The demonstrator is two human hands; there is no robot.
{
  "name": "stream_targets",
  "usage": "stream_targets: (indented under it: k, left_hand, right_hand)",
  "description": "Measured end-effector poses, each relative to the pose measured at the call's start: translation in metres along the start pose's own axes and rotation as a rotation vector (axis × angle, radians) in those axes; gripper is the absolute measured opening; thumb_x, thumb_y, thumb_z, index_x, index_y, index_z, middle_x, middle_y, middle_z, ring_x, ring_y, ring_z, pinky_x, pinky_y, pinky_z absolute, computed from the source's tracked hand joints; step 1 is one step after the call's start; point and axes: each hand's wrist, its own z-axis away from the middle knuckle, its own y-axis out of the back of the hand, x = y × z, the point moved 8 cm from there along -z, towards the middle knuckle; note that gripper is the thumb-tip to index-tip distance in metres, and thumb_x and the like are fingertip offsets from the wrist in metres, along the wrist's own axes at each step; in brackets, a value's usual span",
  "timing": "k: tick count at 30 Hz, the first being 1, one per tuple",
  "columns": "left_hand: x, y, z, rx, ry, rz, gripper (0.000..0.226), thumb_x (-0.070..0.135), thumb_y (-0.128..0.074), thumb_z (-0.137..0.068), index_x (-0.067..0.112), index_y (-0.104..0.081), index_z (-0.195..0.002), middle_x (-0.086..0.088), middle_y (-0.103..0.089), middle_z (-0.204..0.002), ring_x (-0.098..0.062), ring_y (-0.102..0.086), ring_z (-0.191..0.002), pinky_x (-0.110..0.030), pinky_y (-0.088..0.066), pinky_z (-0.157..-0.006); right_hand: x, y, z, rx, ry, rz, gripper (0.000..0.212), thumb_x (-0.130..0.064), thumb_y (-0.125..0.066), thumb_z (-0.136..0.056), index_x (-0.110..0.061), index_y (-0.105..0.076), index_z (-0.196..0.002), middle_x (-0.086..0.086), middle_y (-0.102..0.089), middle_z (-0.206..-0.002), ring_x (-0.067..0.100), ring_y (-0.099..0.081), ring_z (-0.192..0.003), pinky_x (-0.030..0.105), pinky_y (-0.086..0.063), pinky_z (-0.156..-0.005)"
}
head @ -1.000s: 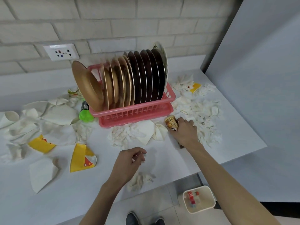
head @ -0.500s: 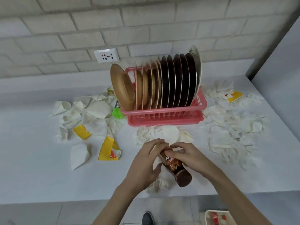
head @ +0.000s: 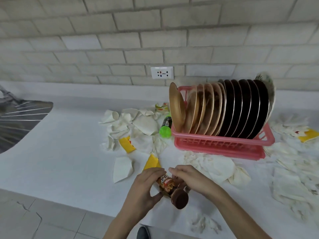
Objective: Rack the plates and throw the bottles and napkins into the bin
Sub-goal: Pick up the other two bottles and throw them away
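The person is holding a brown bottle [head: 167,183] in both hands just above the front part of the white worktop [head: 60,152]. The left hand [head: 142,186] is curling round the bottle's labelled body, with the fingers over the top and the thumb underneath. The right hand [head: 192,178] is gripping it from the other side, its fingers bending over the bottle near the dark round cap. The cap is pointing back toward the person. The bottle is lying tilted between the two hands, and I cannot tell whether it is touching the surface.

Behind the hands and to the right, a pink rack [head: 219,145] is standing on the worktop. A row of plates [head: 241,107] is sitting upright in it, with tan ones to the left, dark ones to the right and a pale patterned one at the far end. The leftmost tan plate is leaning outward past the rack's edge. A green bottle [head: 166,125] is lying just beside the rack's left end, with its bright green end toward the front.

Crumpled white napkins [head: 145,124] are lying heaped to the left of that bottle, with yellow wrappers [head: 127,144] mixed in among them. More napkins are spreading in front of the rack and across the right side of the worktop. A wall socket [head: 162,72] is showing in the brick wall above the rack's left end
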Motion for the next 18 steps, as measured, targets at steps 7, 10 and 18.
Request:
stream_targets:
  k: [7,10,18]
  left_hand:
    - [-0.099,0.076,-0.029,0.066,0.035,0.107,0.061,0.033,-0.080,-0.071,0.036,-0.057,-0.127,0.024,-0.058,-0.129,0.004,-0.050,-0.122,-0.013,-0.038,-0.101]
    - [-0.143,0.105,-0.048,-0.003,0.101,0.149,0.064,0.029,-0.084,-0.069,0.042,-0.057,-0.125,0.028,-0.059,-0.123,0.005,-0.052,-0.115,-0.008,-0.037,-0.097]
    - [-0.204,0.141,-0.079,-0.230,0.199,0.422,0.032,0.017,-0.086,-0.074,0.039,-0.069,-0.090,0.019,-0.070,-0.091,-0.002,-0.060,-0.088,-0.006,-0.041,-0.074]
  right_hand:
    - [-0.073,-0.015,-0.080,0.200,0.066,-0.036,0.024,-0.028,-0.052,-0.100,-0.012,-0.053,-0.081,0.014,-0.073,-0.076,0.021,-0.062,-0.056,0.022,-0.035,-0.047]
    - [-0.099,-0.002,-0.118,0.471,0.055,0.235,0.015,-0.030,-0.060,-0.094,-0.017,-0.054,-0.088,0.010,-0.071,-0.078,0.022,-0.064,-0.060,0.022,-0.040,-0.047]
    - [-0.141,0.037,-0.181,0.836,-0.114,0.799,0.056,-0.026,-0.061,-0.086,-0.011,-0.041,-0.136,0.015,-0.042,-0.125,0.036,-0.050,-0.113,0.041,-0.046,-0.084]
